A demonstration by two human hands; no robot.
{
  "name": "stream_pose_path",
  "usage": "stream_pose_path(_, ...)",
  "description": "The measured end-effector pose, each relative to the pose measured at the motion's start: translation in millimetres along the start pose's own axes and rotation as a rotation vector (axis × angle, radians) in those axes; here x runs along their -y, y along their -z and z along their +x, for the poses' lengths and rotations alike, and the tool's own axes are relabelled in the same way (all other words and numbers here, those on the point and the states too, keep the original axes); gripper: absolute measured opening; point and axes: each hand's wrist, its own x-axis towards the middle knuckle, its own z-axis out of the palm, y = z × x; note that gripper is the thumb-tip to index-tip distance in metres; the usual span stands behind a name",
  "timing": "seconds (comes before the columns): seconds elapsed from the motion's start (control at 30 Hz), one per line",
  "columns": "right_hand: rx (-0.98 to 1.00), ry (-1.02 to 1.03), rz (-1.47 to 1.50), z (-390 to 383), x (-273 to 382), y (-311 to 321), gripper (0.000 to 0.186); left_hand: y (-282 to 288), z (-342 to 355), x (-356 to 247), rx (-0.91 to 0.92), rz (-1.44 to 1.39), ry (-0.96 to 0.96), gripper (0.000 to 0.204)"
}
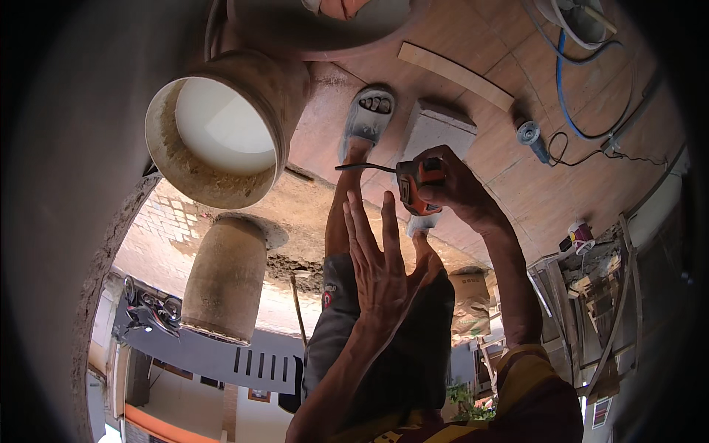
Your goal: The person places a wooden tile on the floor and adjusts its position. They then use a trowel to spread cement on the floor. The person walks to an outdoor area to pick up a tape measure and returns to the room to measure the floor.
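My right hand (458, 188) is wrapped around an orange and black tape measure (419, 184), held above the floor in front of my legs. A thin dark strip (365, 167), either its blade or a strap, sticks out from it to the left. My left hand (380, 269) is raised just below and left of the tape measure. Its fingers are stretched out and apart, with the back of the hand showing and nothing held. Beneath the tape measure, a pale flat slab (439, 131) lies on the floor beside my sandalled foot (368, 118).
At left stands a large bucket (284, 81) with whitish contents, near a rough barrel-shaped container (225, 277). A wooden strip (458, 74) and a corded angle grinder (530, 136) lie on the tiles. A blue hose (565, 96) curls at far right. Timber pieces (561, 303) lean at right.
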Motion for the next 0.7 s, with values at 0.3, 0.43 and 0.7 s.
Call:
stream_pose_path(0.3, -0.143, 0.184, -0.557, 115, -31, 134, 0.074, -47, 6, 11, -0.122, -0.537, 0.144, 0.076)
stream_pose_path(0.43, -0.805, 0.796, -1.427, 216, -115, 299, 0.075, -61, 3, 8, 0.03, -0.512, 0.15, 0.074)
stream_pose_path(0.7, -0.617, 0.75, -1.531, 216, -106, 256, 0.061, -71, -9, 1, 0.093, -0.579, 0.267, 0.075)
